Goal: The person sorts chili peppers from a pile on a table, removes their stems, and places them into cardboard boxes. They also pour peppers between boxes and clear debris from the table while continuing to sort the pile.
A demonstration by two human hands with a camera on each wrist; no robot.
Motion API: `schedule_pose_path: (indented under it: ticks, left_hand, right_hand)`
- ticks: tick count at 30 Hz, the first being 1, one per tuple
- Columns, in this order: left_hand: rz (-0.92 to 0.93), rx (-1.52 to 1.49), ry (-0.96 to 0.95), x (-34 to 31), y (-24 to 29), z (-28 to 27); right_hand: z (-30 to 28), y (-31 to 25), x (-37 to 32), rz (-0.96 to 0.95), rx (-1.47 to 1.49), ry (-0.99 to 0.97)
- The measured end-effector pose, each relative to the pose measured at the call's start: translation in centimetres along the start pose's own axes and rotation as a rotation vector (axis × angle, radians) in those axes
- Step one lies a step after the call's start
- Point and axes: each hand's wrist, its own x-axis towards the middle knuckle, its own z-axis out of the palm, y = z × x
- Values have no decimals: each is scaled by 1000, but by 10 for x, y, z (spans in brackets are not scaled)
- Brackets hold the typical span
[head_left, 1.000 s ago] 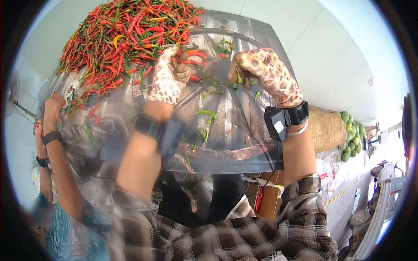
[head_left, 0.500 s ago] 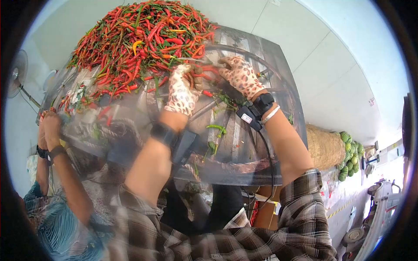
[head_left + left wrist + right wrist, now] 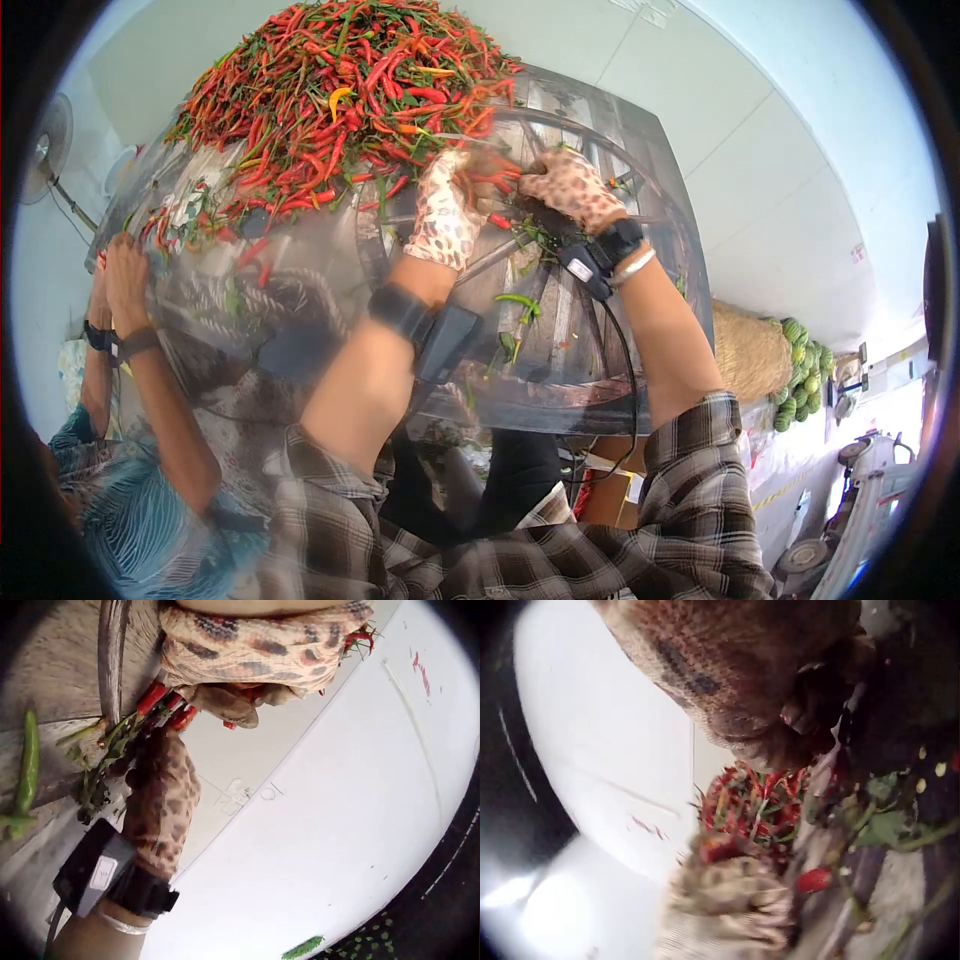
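Note:
Wearing a spotted glove, my left hand grips a small bunch of red chilies over the table; a red end pokes out beside the glove in the left wrist view. My right hand, gloved in the same pattern, meets the bunch from the right, its fingers curled in at the chili ends. Its fingertips are dark and mostly hidden in the right wrist view. Under the hands lie green stems and leaves. A large heap of red chilies rises behind the left hand.
A loose green chili lies on the wood-patterned table. At the left another person's hands work at the table edge. A woven sack and watermelons stand beyond the right side.
My right hand, earlier apart at the right with green bits in its fingers, has come left to the chilies in my left hand. The head view has shifted, moving the heap rightward in frame.

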Motion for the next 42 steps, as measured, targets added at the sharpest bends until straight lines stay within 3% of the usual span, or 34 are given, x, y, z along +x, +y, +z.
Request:
schedule_pose_path:
  ticks: [2,5,6,8,10,12,14,16,18,20,25,26,28,30,32,37,40,42]
  left_hand:
    - [-55,2,-40,8,-1,-9]
    - [-115,25,-27,10,-7,-8]
    - [-119,23,-31,10,-9,-8]
    - [-154,35,-198,10,-12,-12]
    - [-178,41,-245,4,-15,-12]
    - [-128,274,-253,-2,-16,-7]
    - [-140,378,-253,-2,-16,-5]
    - [-306,267,-233,-2,-14,-1]
    - [-304,222,-245,-6,-15,4]
    - [-314,247,-318,-4,-16,0]
    - [-303,357,-197,-9,-9,8]
    - [-305,361,-196,-6,-11,6]
    - [-319,287,-184,-3,-14,5]
    - [-308,259,-160,-5,-14,7]
    - [-298,229,-137,-4,-14,7]
    - [-342,287,-272,-7,-6,3]
    - [-187,367,-208,-22,-11,16]
    - [-189,412,-170,-29,-6,22]
  right_hand:
    - [-2,19,-13,-19,150,-41]
    - [-7,30,-44,96,816,30]
    - [-6,32,-51,101,813,33]
    - [-1,39,-62,152,1162,75]
    - [2,39,-69,156,1213,90]
    - [3,32,-71,134,1301,67]
    - [-2,17,-72,128,1180,99]
    - [-10,-3,-77,144,920,183]
    - [-1,5,-70,105,846,164]
    - [7,3,-66,-107,631,247]
    - [14,6,-68,-255,391,405]
    - [13,4,-68,-253,395,407]
    - [11,0,-70,5,800,273]
    - [19,12,-64,-31,784,294]
    - [18,10,-63,-135,517,334]
    - [13,2,-69,-113,503,252]
    - [11,-3,-71,-117,501,244]
    - [11,-1,-71,-121,485,241]
